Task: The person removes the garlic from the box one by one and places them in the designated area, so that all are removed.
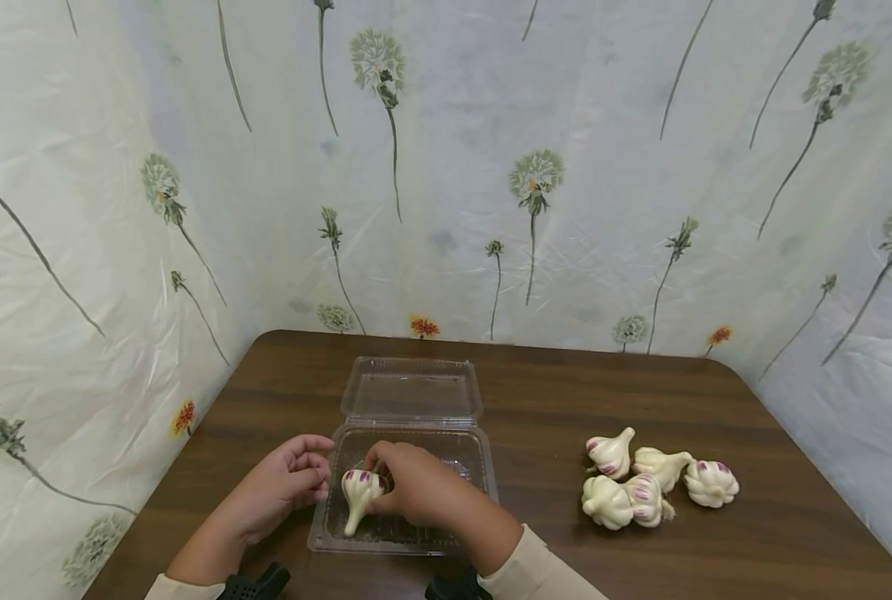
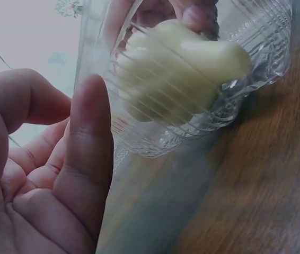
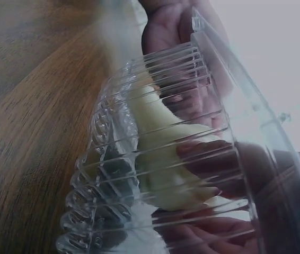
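Observation:
A clear plastic clamshell container [image 1: 320, 540] lies on the table with its lid [image 1: 412, 393] folded back. Inside its left part is a garlic bulb [image 1: 361, 496] with purple streaks, its stem toward me. My right hand [image 1: 425, 485] reaches into the container and holds this bulb between thumb and fingers. Through the ribbed wall, the bulb [image 3: 163, 174] shows pale in the right wrist view. My left hand [image 1: 287, 482] is beside the container's left edge, fingers loosely bent and holding nothing. Whether its fingertips touch the rim I cannot tell.
Several more garlic bulbs [image 1: 644, 498] lie grouped on the right side of the brown wooden table [image 1: 539, 400]. A flower-patterned sheet [image 1: 461, 167] hangs behind the table and at both sides.

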{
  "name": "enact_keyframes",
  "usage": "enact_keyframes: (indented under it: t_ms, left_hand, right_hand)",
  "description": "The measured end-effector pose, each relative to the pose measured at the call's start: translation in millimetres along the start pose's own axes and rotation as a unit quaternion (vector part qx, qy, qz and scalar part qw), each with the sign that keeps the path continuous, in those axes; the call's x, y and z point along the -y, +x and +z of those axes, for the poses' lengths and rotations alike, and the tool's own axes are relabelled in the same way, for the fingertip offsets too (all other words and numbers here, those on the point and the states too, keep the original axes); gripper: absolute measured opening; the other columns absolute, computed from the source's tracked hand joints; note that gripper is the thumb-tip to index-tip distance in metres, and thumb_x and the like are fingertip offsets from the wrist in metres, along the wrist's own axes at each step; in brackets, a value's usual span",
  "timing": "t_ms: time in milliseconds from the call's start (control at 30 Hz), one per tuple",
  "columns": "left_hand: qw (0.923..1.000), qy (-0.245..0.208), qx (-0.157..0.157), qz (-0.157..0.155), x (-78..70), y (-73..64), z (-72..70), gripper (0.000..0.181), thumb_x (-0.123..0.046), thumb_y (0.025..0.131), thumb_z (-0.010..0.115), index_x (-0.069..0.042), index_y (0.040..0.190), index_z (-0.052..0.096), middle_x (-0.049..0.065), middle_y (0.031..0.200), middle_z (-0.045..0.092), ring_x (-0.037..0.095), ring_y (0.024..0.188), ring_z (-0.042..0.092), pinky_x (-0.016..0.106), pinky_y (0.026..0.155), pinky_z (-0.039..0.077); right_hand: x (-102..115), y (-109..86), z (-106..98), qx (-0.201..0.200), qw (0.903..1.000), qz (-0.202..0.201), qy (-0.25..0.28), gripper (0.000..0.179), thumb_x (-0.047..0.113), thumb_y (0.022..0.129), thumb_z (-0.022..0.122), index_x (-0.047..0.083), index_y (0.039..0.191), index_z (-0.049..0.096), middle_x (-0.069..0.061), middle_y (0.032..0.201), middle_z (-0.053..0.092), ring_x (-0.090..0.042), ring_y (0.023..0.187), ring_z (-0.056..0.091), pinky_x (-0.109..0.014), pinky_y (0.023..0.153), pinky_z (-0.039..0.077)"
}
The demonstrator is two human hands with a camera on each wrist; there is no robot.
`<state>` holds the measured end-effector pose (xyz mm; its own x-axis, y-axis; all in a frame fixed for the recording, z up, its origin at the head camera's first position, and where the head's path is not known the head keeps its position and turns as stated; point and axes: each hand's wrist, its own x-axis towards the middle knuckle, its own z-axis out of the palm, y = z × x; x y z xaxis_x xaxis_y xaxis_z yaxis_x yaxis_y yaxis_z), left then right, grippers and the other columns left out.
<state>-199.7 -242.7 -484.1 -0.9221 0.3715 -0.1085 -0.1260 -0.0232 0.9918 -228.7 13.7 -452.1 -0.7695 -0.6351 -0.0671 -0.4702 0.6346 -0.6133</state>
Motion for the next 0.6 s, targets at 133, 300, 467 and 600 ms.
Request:
enact_keyframes:
  t_ms: [133, 300, 467, 600]
  left_hand:
    - [1.0000, 0.007, -0.002, -0.005, -0.7, 0.7, 0.2, 0.052, -0.008, 0.105, 0.058, 0.007, 0.148, 0.033, 0.002, 0.101, 0.061, 0.013, 0.085, 0.065, 0.027, 0.081, 0.061]
    - [0.9999, 0.008, -0.007, -0.006, -0.3, 1.3, -0.9, 0.050, -0.008, 0.105, 0.058, 0.006, 0.147, 0.035, 0.001, 0.101, 0.061, 0.013, 0.085, 0.065, 0.027, 0.081, 0.061]
    - [1.0000, 0.004, -0.002, 0.000, 1.2, 1.7, -1.5, 0.050, -0.008, 0.105, 0.058, 0.007, 0.147, 0.035, 0.001, 0.101, 0.060, 0.013, 0.086, 0.065, 0.027, 0.081, 0.061]
    - [1.0000, 0.003, -0.004, -0.002, 2.4, 2.1, -1.7, 0.050, -0.008, 0.105, 0.058, 0.006, 0.148, 0.035, 0.001, 0.101, 0.060, 0.013, 0.086, 0.065, 0.027, 0.081, 0.061]
  right_hand:
    - [1.8, -2.7, -2.0, -0.002, 1.0000, -0.001, -0.002, 0.041, 0.026, 0.084, 0.090, 0.019, 0.116, 0.064, 0.009, 0.098, 0.064, -0.004, 0.081, 0.056, -0.024, 0.071, 0.051]
    - [2.1, -4.2, -2.5, -0.006, 0.9998, -0.005, 0.015, 0.042, 0.025, 0.084, 0.090, 0.019, 0.117, 0.064, 0.009, 0.101, 0.065, -0.004, 0.084, 0.057, -0.024, 0.073, 0.051]
    - [1.8, -7.5, -3.3, -0.012, 0.9994, -0.004, 0.032, 0.042, 0.025, 0.085, 0.090, 0.019, 0.117, 0.064, 0.008, 0.103, 0.067, -0.004, 0.088, 0.060, -0.025, 0.076, 0.053]
    - [1.3, -10.1, -4.4, -0.022, 0.9993, -0.005, 0.031, 0.041, 0.026, 0.085, 0.090, 0.020, 0.116, 0.064, 0.008, 0.103, 0.067, -0.004, 0.088, 0.061, -0.025, 0.077, 0.053]
